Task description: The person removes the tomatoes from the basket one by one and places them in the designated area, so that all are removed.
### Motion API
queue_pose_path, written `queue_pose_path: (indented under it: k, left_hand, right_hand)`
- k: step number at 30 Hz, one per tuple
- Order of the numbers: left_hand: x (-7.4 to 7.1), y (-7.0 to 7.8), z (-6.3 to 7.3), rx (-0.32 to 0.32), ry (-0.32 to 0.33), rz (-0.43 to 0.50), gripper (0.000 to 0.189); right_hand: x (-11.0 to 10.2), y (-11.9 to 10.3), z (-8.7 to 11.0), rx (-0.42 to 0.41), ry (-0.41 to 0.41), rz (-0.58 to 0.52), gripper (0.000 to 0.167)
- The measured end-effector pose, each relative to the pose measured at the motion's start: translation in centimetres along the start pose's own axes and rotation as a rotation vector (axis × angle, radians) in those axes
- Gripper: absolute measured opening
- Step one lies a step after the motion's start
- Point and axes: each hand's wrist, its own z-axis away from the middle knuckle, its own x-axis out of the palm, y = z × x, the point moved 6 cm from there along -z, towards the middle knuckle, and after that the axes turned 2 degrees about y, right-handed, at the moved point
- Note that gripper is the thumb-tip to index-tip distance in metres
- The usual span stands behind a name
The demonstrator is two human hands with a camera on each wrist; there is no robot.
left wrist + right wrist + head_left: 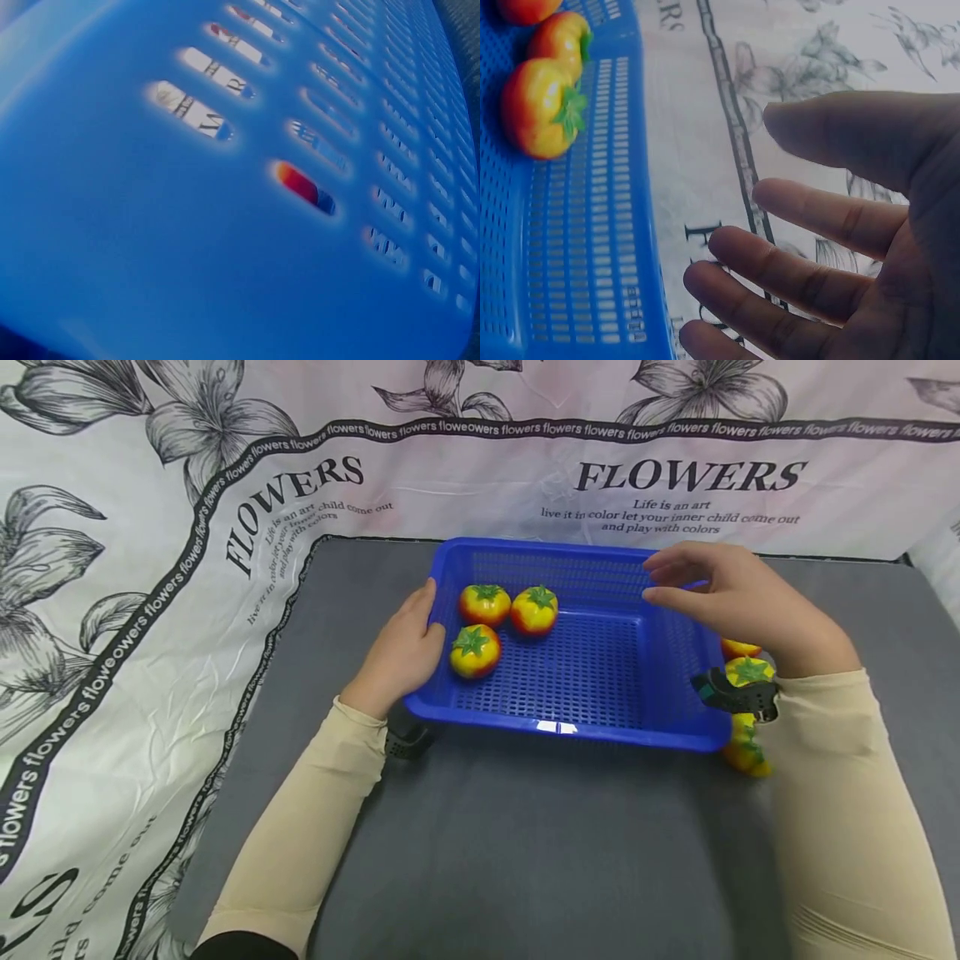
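A blue plastic basket (570, 727) with slotted walls sits in the middle of the head view. My left hand (402, 647) grips its left rim, thumb on the near side and the other fingers partly hidden. Three shiny red-and-yellow tomatoes (475, 652) with green leafy tops lie in the basket's left part. Over the right end hovers my right hand (723, 593), fingers spread and holding nothing. In the right wrist view its fingers (780, 262) are apart from the basket wall (615, 225). The left wrist view is filled by the slotted blue wall (150, 225).
Several more tomatoes (750, 672) lie on the grey table (570, 852) beside the basket's right side, partly hidden by my right wrist and a dark wrist mount (735, 693). A white flower-printed cloth (480, 485) stands behind and to the left.
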Motion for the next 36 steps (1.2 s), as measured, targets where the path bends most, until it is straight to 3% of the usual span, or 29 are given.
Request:
queue_pose_path:
  k: [9, 26, 30, 36]
  left_hand:
    - [0.1, 0.6, -0.4, 0.015, 0.002, -0.006, 0.067]
    - [-0.7, 0.6, -0.3, 0.009, 0.023, -0.003, 0.067]
    - [-0.6, 0.3, -0.1, 0.004, 0.012, -0.004, 0.067]
    - [-0.3, 0.1, 0.3, -0.007, -0.004, -0.012, 0.067]
  right_hand:
    - [1.0, -2.4, -2.2, -0.012, -0.049, 0.029, 0.057]
    - [3.1, -5.9, -6.0, -0.114, -0.099, 0.04, 0.048]
    - [3.8, -6.3, -6.9, -0.135, -0.11, 0.008, 0.046]
    - [5.1, -5.6, -8.1, -0.092, -0.13, -0.036, 0.048]
